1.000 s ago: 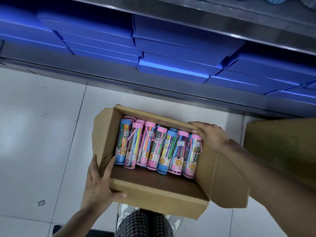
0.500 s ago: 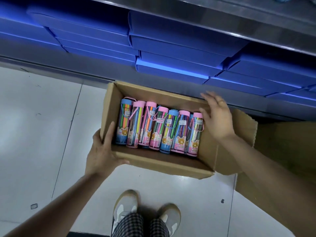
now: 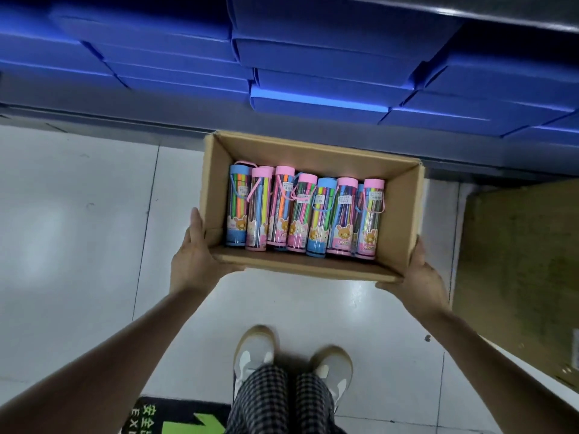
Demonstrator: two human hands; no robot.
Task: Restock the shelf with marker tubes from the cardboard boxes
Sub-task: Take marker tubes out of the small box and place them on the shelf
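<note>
An open cardboard box [image 3: 404,208] is held above the floor in front of the shelf. Several marker tubes [image 3: 304,214] with pink and blue caps lie side by side inside it. My left hand [image 3: 195,255] grips the box's near left corner, thumb up along the left wall. My right hand [image 3: 419,280] grips the near right corner, thumb on the outer right wall. The fingers of both hands are hidden under the box.
Stacks of blue flat boxes [image 3: 313,73] fill the low shelf ahead. A second cardboard box [image 3: 520,270] stands on the floor at the right. My feet [image 3: 294,358] stand on white tiles, with a green exit mat [image 3: 175,418] behind.
My right hand left the box's far right edge and now grips the near right corner. The right flap is no longer sticking out. The box sits level, closer to the shelf.
</note>
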